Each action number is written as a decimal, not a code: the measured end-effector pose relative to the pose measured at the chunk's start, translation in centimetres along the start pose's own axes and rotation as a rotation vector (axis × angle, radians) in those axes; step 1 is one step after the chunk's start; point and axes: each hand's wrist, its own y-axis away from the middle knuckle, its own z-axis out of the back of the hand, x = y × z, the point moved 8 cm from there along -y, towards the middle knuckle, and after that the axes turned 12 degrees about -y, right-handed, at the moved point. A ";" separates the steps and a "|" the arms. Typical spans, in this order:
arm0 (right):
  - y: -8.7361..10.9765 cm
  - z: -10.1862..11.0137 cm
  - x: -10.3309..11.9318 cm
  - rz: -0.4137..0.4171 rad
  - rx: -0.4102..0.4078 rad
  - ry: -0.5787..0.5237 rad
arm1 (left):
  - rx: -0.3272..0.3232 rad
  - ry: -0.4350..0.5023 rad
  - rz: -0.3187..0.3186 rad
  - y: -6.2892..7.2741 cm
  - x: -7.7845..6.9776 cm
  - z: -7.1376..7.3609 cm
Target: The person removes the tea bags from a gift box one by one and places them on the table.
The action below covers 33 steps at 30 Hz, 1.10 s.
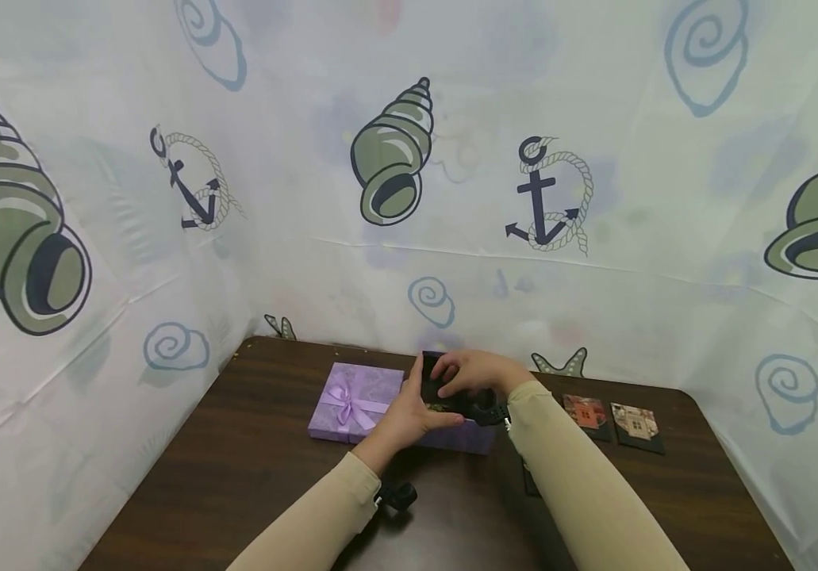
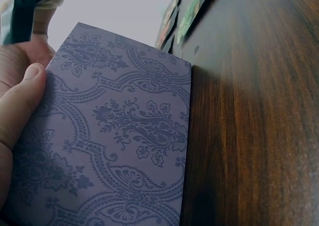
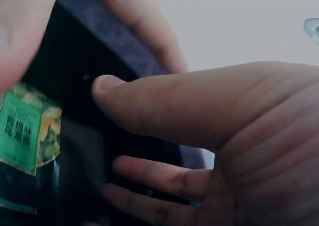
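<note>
Purple box: between the hands at the counter's [image 1: 237, 476] far middle, right of the ribboned purple piece [image 1: 343, 406].
Left hand [image 1: 407, 412]: clamped on the box's side; only its own wrist view shows the patterned outer face [image 2: 114, 126] broadly.
Right hand [image 1: 481, 371]: fingers bent inside the black interior [image 3: 75, 61]; cannot tell whether they pinch anything.
Green label [image 3: 20, 126]: readable as green only from the right wrist.
Picture cards [image 1: 635, 424]: right of the right sleeve [image 1: 580, 476]; the left wrist view adds a green one [image 2: 192, 16].
</note>
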 end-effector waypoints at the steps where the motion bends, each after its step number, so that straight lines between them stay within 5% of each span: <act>1: -0.1 -0.1 -0.1 -0.011 0.012 0.009 | -0.004 0.002 -0.003 0.0 0.0 0.0; 21: -1.5 -1.1 -2.2 -0.113 0.160 0.168 | 0.004 0.013 0.009 0.1 0.1 -0.1; 33: -1.6 -1.4 -2.1 -0.090 0.155 0.223 | 0.011 0.025 0.009 0.2 0.0 0.0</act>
